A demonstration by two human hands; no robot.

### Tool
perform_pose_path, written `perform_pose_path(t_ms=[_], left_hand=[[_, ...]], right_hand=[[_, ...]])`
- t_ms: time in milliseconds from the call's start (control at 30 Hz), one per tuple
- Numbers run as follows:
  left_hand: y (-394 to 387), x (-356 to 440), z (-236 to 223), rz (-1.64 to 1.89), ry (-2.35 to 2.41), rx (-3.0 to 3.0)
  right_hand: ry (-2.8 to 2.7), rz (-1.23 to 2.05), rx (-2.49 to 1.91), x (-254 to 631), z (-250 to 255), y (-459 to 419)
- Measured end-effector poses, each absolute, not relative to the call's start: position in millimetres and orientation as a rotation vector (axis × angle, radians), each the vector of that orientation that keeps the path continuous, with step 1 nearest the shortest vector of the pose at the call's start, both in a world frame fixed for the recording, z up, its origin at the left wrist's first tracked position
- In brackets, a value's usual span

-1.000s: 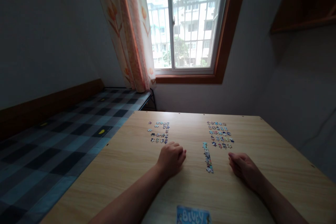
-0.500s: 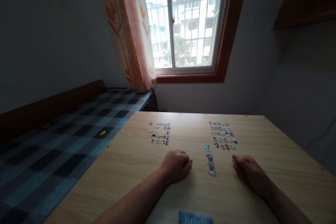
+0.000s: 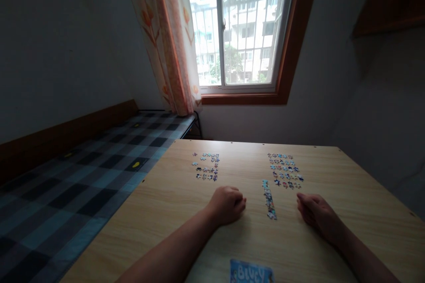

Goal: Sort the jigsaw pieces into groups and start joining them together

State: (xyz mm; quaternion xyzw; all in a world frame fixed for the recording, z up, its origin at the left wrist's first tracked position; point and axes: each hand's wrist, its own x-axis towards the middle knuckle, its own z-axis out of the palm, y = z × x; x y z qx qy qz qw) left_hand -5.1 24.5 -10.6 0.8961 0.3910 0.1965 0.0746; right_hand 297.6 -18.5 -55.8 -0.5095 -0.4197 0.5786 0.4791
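Observation:
My left hand (image 3: 229, 205) rests on the table as a loose fist, left of a joined strip of jigsaw pieces (image 3: 269, 200), without touching it. On the strip's other side my right hand (image 3: 315, 214) lies closed, thumb along the curled fingers. Nothing shows in either hand. Beyond the right hand, loose jigsaw pieces (image 3: 282, 169) are laid out in several rows. A smaller group of jigsaw pieces (image 3: 209, 169) lies past the left hand, with gaps in its rows. A blue box or card lettered "Bluey" (image 3: 251, 272) is cut off by the bottom edge.
The pale wooden table (image 3: 159, 234) fills the foreground. To its left stands a bed with a checked cover (image 3: 96, 177). A window (image 3: 245, 31) with an orange-patterned curtain (image 3: 172, 53) is behind. A brown shelf or cabinet (image 3: 395, 4) hangs at upper right.
The camera view has shifted slightly, so everything sits a little further right and more of the blue box shows. Both hands keep their pose beside the strip; no piece has visibly moved.

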Motion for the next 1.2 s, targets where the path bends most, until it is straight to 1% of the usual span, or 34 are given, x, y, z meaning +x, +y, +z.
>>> perform_pose_path(t_ms=[600, 1000, 1100, 1200], left_hand=[[26, -5, -12, 0.582, 1.173, 2.708], [36, 5, -10, 0.589, 1.077, 2.687], [37, 4, -7, 0.691, 1.098, 2.696], [36, 2, -2, 0.856, 1.22, 2.684]], right_hand=[[-1.009, 1.42, -1.197, 300, -58, -17], [-1.064, 1.313, -1.152, 304, -31, -20], [-1.078, 1.312, -1.128, 304, -26, -21], [-1.094, 1.303, -1.133, 304, -23, -21]])
